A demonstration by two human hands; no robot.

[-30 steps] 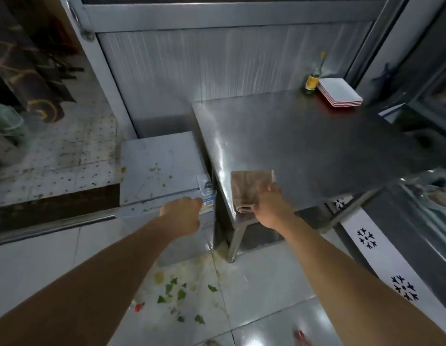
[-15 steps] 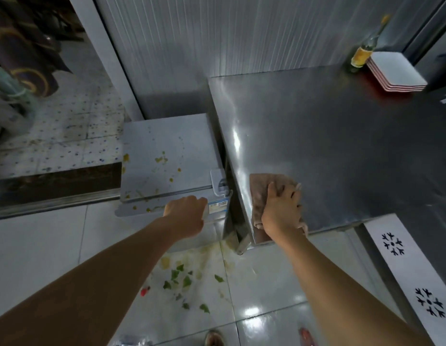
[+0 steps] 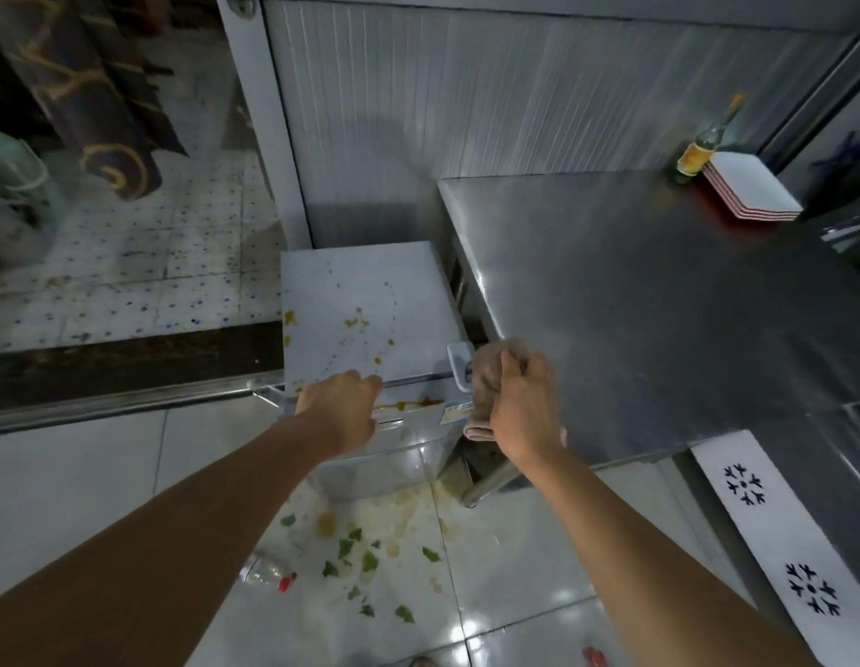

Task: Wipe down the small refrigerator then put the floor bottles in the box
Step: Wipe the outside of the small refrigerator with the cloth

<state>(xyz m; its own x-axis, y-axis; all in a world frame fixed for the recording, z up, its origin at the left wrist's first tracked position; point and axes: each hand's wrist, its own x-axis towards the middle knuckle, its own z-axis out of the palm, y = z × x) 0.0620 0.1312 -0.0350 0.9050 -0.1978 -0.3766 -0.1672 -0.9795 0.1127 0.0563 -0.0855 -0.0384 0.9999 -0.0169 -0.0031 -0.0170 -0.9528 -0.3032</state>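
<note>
We see the small refrigerator (image 3: pixel 365 310) on the floor, tucked against the left side of the steel desk (image 3: pixel 659 305), its white lid spotted with yellow-orange stains and a drip on the front edge. Left hand (image 3: pixel 339 406) sits at the lid's front edge, fingers curled over it (grip or just resting, we cannot tell). Right hand (image 3: pixel 519 406) has its fingers curled around a brownish cloth (image 3: pixel 485 382), bunched up at the desk's front-left corner, just beside the fridge's latch (image 3: pixel 459 363). On the floor tiles (image 3: pixel 81 474) in front of the fridge: a clear plastic bottle (image 3: pixel 264 570) with a red cap lying on its side, green leaf scraps (image 3: pixel 355 551) and yellowish smears near it. Far back on the desk, a glass bottle (image 3: pixel 697 151) stands touching a stack of white plates (image 3: pixel 750 190).
</note>
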